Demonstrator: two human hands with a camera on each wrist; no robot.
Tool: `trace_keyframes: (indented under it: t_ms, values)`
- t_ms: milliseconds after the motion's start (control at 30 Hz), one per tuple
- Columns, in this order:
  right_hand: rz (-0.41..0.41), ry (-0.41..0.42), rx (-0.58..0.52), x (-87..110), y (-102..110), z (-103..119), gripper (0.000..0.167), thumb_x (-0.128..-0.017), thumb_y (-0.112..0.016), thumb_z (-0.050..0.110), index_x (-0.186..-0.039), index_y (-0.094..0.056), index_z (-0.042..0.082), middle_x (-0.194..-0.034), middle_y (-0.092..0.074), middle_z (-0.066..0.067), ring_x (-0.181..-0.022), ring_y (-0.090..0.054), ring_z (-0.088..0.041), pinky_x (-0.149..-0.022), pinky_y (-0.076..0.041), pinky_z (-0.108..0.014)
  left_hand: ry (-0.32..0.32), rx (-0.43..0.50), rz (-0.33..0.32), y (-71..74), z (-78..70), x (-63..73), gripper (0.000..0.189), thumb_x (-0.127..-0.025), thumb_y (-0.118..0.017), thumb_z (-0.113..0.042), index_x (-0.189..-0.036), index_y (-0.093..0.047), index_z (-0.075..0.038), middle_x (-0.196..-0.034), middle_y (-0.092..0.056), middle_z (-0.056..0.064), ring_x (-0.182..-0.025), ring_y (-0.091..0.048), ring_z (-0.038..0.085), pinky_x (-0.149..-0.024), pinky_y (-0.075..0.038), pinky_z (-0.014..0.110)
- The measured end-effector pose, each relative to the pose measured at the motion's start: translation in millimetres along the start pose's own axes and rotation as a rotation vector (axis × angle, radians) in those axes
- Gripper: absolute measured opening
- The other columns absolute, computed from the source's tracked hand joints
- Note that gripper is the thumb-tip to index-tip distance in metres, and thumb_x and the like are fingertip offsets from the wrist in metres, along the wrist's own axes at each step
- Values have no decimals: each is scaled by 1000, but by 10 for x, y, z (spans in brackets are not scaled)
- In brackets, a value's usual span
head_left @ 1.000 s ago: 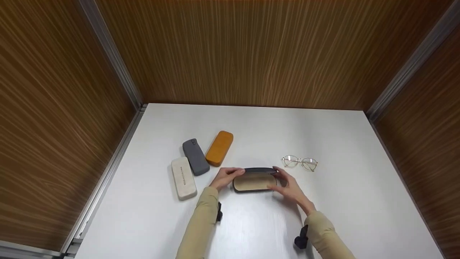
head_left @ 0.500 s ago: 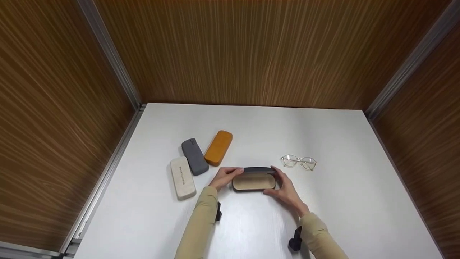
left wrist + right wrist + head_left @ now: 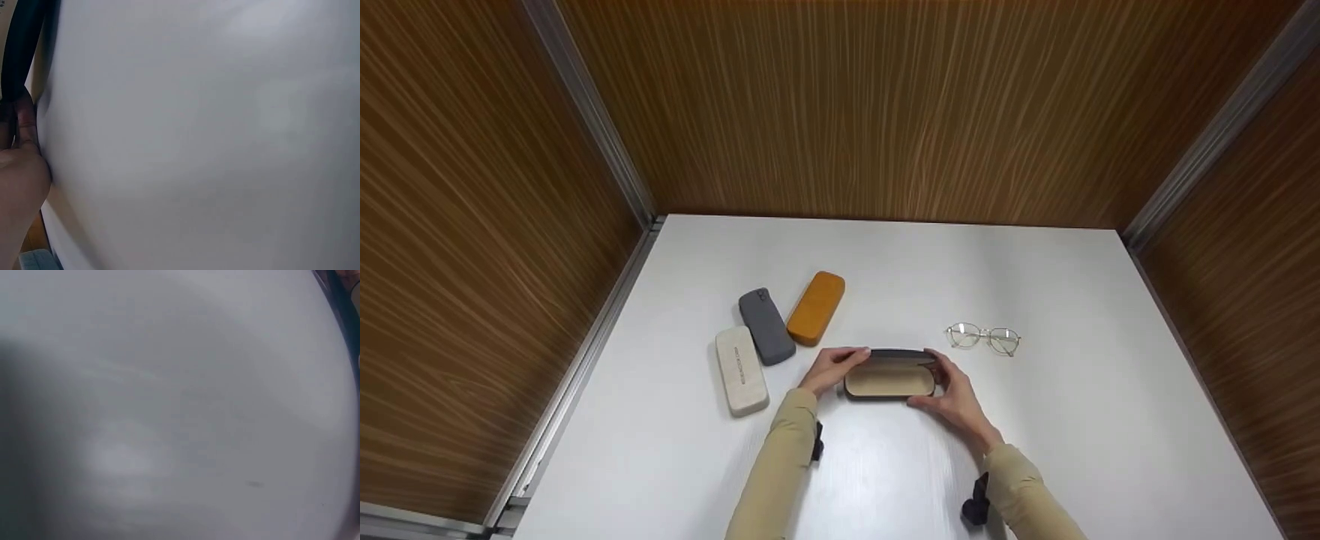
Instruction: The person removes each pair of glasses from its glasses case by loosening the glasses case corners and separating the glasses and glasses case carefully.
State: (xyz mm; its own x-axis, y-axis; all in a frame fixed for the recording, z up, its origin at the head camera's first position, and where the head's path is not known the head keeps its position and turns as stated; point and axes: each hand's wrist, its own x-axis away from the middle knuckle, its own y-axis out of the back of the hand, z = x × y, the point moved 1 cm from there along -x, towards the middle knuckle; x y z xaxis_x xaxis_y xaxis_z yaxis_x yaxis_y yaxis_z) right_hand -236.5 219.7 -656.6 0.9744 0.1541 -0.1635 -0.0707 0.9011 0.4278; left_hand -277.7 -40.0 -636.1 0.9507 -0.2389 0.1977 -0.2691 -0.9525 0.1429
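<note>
A dark glasses case [image 3: 889,382] with a beige lining lies on the white table, its lid raised at the far side. My left hand [image 3: 831,368] grips the case at its left end, the thumb on the lid's edge. Around the right end curls my right hand [image 3: 958,394], thumb at the front rim and fingers up at the lid. In the left wrist view, part of the left hand [image 3: 21,180] meets the dark case [image 3: 21,50]. Only a dark strip of the case [image 3: 344,312] shows at the right wrist view's edge.
Gold-rimmed glasses [image 3: 983,338] lie unfolded to the right, beyond the right hand. Three closed cases lie to the left: orange [image 3: 816,308], grey [image 3: 767,326] and off-white [image 3: 742,371]. Wood-grain panels [image 3: 877,112] enclose the white table [image 3: 1072,420] at the back and sides.
My right thumb has moved from over the case's inside to its front rim, and the right forearm has shifted left. The lid has tilted back a little. The left hand holds almost still.
</note>
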Motion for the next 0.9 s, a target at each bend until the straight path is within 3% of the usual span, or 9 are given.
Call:
trace_keyframes:
  t_ms: [200, 667, 800, 900]
  values:
    - [-15, -15, -5, 3, -13, -7, 100, -62, -96, 12, -148, -46, 4, -122, -66, -11, -97, -55, -19, -82, -45, -17, -23, -8, 12, -1, -1, 2, 41, -94, -70, -33, -124, -71, -5, -128, -71, 14, -126, -62, 29, -113, -46, 39]
    - [-66, -16, 39, 10, -15, -8, 107, -57, -99, 18, -149, -46, 5, -107, -69, -9, -89, -53, -18, -80, -44, -19, -101, -66, 55, 20, 9, 37, 43, -92, -74, -30, -126, -70, -5, -128, -70, 15, -124, -63, 29, -112, -47, 40]
    - [-73, -27, 36, 23, -23, -28, 108, -56, -100, 17, -149, -46, 5, -110, -69, -9, -100, -59, -18, -94, -50, -19, -122, -94, 65, 29, 29, 51, 43, -92, -74, -28, -127, -69, -3, -129, -70, 17, -124, -63, 30, -111, -48, 41]
    - [-74, -34, 34, 23, -30, -36, 108, -57, -99, 16, -149, -45, 4, -119, -70, -11, -113, -62, -21, -107, -50, -28, -130, -110, 72, 42, 33, 54, 44, -92, -74, -27, -128, -68, -2, -131, -68, 18, -126, -62, 31, -112, -47, 41]
